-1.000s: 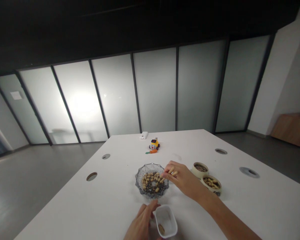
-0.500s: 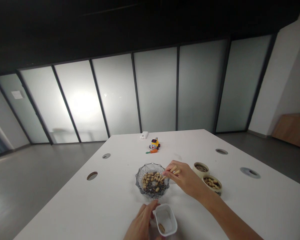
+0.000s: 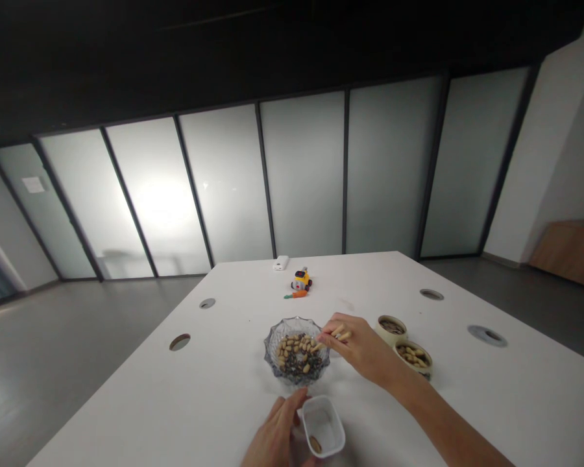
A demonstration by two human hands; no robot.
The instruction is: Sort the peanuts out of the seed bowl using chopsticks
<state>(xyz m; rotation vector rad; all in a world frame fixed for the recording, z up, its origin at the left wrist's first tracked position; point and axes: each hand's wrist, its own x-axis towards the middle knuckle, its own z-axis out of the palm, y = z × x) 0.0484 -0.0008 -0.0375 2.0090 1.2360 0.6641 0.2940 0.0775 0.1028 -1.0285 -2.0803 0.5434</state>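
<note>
My right hand (image 3: 353, 344) is closed on a pair of wooden chopsticks (image 3: 339, 331), whose tips reach into the right side of a clear glass bowl (image 3: 271, 337). Pistachio-like tan nuts (image 3: 292, 344) lie in the bowl over small dark seeds (image 3: 299, 368). Just in front of the bowl, my left hand (image 3: 277, 428) grips a small white plastic container (image 3: 327, 428) from its left side. A single brown piece (image 3: 315, 444), its kind unclear, rests at the container's bottom. Whether the chopstick tips pinch a nut is too small to tell.
Two cream bowls stand right of my right hand: one (image 3: 392, 327) with dark contents, the nearer one (image 3: 413, 360) with peanuts. Farther back on the white table (image 3: 214, 389) are an orange toy carrot (image 3: 298, 294), a yellow toy vehicle (image 3: 301, 280) and a white device (image 3: 281, 263).
</note>
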